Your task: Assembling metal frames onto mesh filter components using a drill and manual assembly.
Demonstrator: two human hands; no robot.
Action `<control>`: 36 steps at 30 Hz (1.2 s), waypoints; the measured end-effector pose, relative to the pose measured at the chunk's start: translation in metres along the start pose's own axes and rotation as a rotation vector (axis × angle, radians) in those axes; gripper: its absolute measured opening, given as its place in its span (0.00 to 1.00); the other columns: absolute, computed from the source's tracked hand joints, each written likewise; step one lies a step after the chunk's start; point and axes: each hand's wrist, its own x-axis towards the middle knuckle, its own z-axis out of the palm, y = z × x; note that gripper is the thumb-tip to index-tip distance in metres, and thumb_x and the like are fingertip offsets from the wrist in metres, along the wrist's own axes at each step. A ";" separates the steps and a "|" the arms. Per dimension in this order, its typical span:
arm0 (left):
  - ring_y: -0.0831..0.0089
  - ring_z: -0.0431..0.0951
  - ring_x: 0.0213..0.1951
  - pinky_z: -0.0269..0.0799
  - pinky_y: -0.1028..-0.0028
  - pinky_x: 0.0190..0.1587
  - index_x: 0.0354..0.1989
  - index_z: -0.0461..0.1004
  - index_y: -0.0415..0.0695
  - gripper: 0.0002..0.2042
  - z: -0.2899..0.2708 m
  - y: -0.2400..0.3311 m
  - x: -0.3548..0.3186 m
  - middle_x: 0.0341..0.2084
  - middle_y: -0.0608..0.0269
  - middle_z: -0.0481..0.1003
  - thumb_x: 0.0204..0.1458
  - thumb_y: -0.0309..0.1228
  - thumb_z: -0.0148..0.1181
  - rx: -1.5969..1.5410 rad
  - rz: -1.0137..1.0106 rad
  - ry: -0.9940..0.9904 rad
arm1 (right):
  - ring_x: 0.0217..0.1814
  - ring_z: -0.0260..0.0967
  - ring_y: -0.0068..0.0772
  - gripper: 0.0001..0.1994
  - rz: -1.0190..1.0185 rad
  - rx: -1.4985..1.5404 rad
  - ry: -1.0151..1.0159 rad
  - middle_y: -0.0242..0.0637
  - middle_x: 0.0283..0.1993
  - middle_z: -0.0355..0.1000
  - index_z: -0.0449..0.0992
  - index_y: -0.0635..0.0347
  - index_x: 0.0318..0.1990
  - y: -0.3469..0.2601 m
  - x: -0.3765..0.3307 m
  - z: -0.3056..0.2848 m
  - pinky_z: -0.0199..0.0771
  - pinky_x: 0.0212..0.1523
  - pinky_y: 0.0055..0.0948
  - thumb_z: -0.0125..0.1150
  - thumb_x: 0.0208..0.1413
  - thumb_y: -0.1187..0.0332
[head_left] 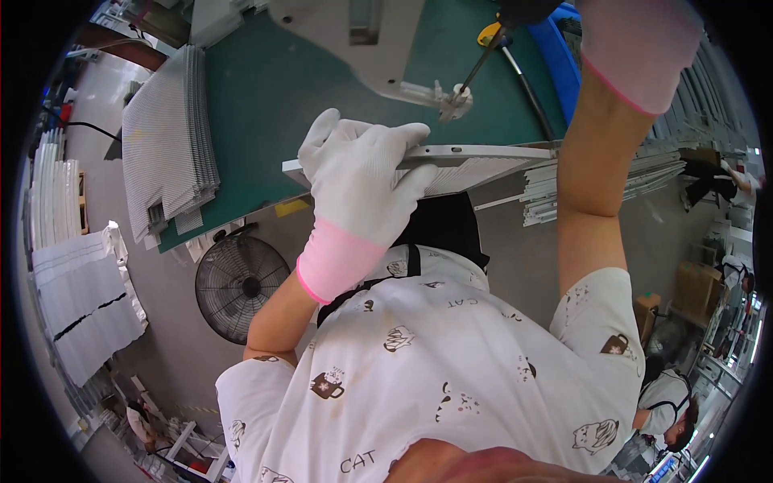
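Observation:
My left hand (362, 173), in a white glove with a pink cuff, grips the near edge of a flat grey panel (483, 153) that lies along the front of the green table (266, 97). My right hand (530, 10) is mostly cut off at the top edge. It holds a screwdriver (481, 58) with a yellow and black handle. The screwdriver's tip rests on a small metal fitting (457, 98) at the corner of a light grey plate (338, 40). A thin white slatted sheet (471, 173) shows beneath the panel.
A stack of ribbed white sheets (169, 137) lies on the table's left. A floor fan (240, 286) stands below the table edge. A blue bin (555, 56) and bundles of metal strips (612, 181) are at the right. Another person (668, 402) works at lower right.

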 end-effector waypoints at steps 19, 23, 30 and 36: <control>0.65 0.71 0.26 0.61 0.67 0.38 0.26 0.79 0.46 0.06 0.013 -0.008 0.001 0.19 0.64 0.74 0.40 0.32 0.67 -0.218 -0.078 0.089 | 0.26 0.72 0.31 0.16 0.213 0.005 -0.409 0.37 0.27 0.74 0.76 0.60 0.44 0.001 -0.013 0.015 0.71 0.27 0.31 0.49 0.59 0.58; 0.64 0.73 0.26 0.63 0.68 0.35 0.26 0.80 0.45 0.06 0.013 -0.006 0.002 0.18 0.61 0.74 0.40 0.31 0.66 -0.204 -0.008 0.087 | 0.27 0.73 0.32 0.16 0.294 -0.019 -0.421 0.37 0.27 0.74 0.75 0.60 0.45 -0.003 -0.027 0.003 0.72 0.28 0.32 0.48 0.60 0.58; 0.65 0.76 0.24 0.65 0.70 0.42 0.27 0.81 0.41 0.07 0.017 -0.007 -0.012 0.21 0.58 0.77 0.37 0.27 0.69 -0.099 0.096 0.167 | 0.28 0.73 0.32 0.17 0.463 -0.116 -0.301 0.38 0.28 0.74 0.75 0.60 0.46 -0.023 -0.061 -0.041 0.73 0.28 0.33 0.46 0.61 0.58; 0.69 0.77 0.28 0.71 0.75 0.35 0.28 0.78 0.30 0.06 0.020 0.001 -0.022 0.23 0.54 0.78 0.40 0.18 0.66 -0.177 0.111 0.096 | 0.28 0.74 0.33 0.17 0.593 -0.099 -0.311 0.38 0.30 0.75 0.75 0.59 0.47 -0.024 -0.076 -0.045 0.73 0.29 0.34 0.44 0.63 0.59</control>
